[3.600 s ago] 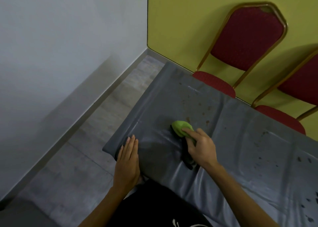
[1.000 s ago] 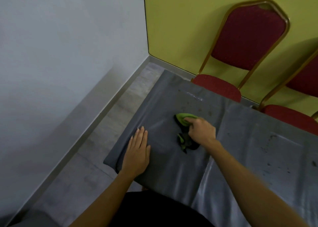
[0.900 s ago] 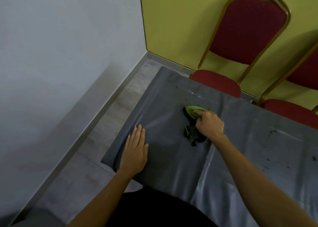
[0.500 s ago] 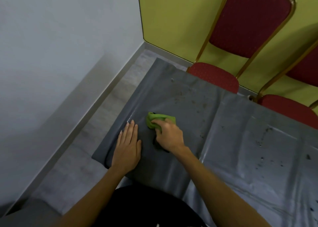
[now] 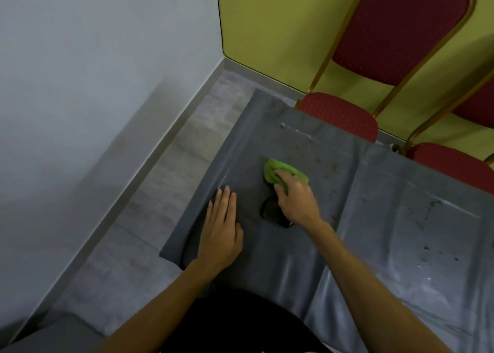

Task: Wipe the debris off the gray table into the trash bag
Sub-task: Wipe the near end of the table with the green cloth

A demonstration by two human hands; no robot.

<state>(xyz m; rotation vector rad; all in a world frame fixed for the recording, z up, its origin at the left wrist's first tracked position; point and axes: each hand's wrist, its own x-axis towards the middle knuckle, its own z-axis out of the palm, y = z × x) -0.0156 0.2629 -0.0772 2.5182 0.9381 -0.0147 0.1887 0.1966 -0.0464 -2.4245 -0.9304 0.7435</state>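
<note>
A gray plastic-covered table (image 5: 387, 219) fills the right half of the view. My right hand (image 5: 296, 200) presses a green and black cloth (image 5: 275, 170) onto the table near its left end, fingers curled over the cloth. My left hand (image 5: 220, 235) lies flat on the table by the left edge, fingers straight. Small brown crumbs (image 5: 327, 166) are scattered beyond the cloth, and dark specks (image 5: 427, 248) dot the table's right side. No trash bag shows in the frame.
Two red padded chairs with gold frames, one (image 5: 379, 58) behind the table and another (image 5: 459, 157) at the right, stand against a yellow wall. A white wall and a strip of gray floor (image 5: 160, 192) run along the table's left edge.
My right hand has slid the cloth left toward my left hand and then back a little to the right and away. My left hand stays flat near the left edge.
</note>
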